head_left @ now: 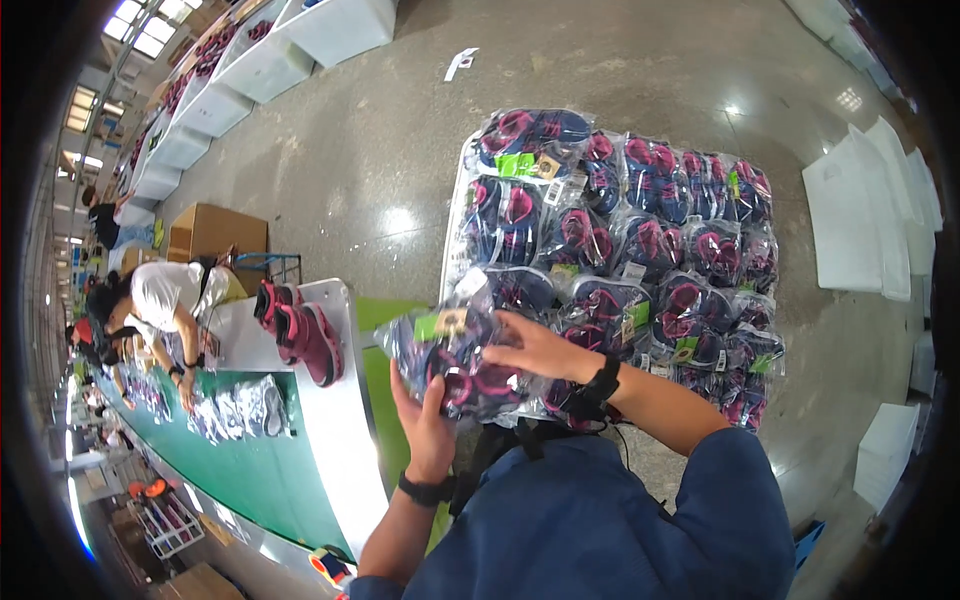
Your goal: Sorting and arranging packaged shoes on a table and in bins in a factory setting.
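Note:
A clear plastic bag of navy and pink shoes (465, 385) is between my two hands, in front of my chest. My left hand (428, 428) grips its lower left side, thumb up against the plastic. From the right, my right hand (543, 350) lies on the bag with fingers pressed to it. Green and brown tags show through the film. Just beyond and to the right, many similar bagged shoes (655, 245) stand in packed rows on a white-edged cart or table (458, 215). Part of the nearest row is hidden behind my hands and arm.
To the left, a conveyor with a green belt (235, 465) has a metal end (335, 420) holding dark red boots (305, 330). Bagged shoes (240, 410) lie by a co-worker in white (165, 295). A cardboard box (217, 235) and white bins (262, 68) stand farther back; white panels (855, 220) stand right.

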A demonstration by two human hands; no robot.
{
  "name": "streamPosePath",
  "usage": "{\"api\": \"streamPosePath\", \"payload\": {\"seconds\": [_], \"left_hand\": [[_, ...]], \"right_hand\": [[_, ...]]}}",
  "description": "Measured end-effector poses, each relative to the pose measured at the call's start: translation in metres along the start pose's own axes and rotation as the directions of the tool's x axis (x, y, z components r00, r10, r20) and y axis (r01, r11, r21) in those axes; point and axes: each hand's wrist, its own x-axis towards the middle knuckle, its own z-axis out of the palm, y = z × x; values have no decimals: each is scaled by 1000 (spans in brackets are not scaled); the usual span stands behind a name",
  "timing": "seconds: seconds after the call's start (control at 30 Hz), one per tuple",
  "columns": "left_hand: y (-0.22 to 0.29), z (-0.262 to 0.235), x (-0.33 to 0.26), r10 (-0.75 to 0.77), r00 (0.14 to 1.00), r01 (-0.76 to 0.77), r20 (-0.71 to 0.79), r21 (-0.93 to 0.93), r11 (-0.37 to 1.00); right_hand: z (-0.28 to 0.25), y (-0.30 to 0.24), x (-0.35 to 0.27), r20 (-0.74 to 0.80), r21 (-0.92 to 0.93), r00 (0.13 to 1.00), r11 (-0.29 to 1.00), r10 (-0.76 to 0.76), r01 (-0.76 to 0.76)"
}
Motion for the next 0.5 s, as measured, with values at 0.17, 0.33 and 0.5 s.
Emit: {"api": "streamPosePath", "payload": {"seconds": [0.17,0.33,0.5], "left_hand": [[14,20,18,-89,978,69,191,110,992],[40,5,20,-156,880,-11,448,349,937],[42,-12,13,-253,781,-69,571,480,874]], "right_hand": [[-52,-3,6,-88,-216,986,969,-141,120],[-66,-46,1,-65,-239,974,951,-216,195],[-40,-41,1,333,-336,942,930,-32,150]]}}
